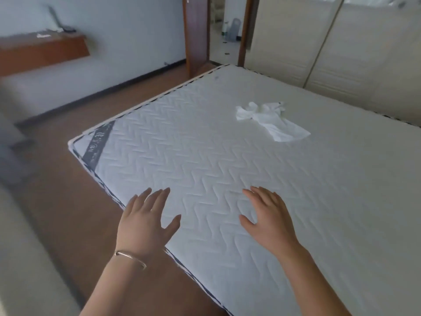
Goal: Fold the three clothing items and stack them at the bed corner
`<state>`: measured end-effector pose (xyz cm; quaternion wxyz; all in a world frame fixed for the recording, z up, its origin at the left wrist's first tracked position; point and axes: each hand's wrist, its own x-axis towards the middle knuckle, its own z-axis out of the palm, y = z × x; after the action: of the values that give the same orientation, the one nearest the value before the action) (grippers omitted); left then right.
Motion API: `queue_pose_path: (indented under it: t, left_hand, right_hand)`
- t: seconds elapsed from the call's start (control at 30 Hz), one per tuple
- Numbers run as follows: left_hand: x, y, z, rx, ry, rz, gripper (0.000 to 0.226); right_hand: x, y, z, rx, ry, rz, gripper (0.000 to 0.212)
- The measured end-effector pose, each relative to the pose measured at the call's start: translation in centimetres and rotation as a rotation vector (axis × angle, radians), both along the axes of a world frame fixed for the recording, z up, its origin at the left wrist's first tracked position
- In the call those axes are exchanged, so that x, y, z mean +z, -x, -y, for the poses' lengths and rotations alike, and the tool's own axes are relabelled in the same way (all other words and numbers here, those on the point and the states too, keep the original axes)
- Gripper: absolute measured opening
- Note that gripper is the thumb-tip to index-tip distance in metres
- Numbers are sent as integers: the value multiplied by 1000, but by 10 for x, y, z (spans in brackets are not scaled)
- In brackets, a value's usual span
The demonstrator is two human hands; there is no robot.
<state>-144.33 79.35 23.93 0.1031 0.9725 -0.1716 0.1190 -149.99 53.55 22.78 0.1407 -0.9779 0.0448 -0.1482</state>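
- We see a pale blue-grey wall (pixel 127 42) on the left, with a dark skirting board (pixel 102 90) along its foot.
- A brown wooden shelf (pixel 43 51) is fixed to that wall; small blurred things lie on it.
- The floor (pixel 75 179) is brown wood.
- A doorway (pixel 224 30) framed in dark wood opens onto a brighter room.
- Cream sliding wardrobe doors (pixel 341 46) fill the right side.
- Soft, even light.

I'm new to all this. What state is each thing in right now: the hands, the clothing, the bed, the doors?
Left hand: open, fingers spread, holding nothing, at the mattress edge.
Right hand: open, fingers spread, holding nothing, over the mattress.
White garment: unfolded, crumpled, lying on the mattress beyond both hands.
Mattress: bare, no sheet.
Room door: open.
Wardrobe doors: appear shut.
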Motion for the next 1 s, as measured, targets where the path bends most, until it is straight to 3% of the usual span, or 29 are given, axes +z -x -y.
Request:
queue_pose_path:
  t: [0.47, 1.0]
  left_hand:
    - [10, -121, -199, 430, 7, 20, 68]
    - [27, -381, -363, 634, -83, -12, 68]
  right_hand:
    - [15, -240, -196, 395, -34, 45, 55]
    - [29, -549, -384, 629, -29, -65, 61]
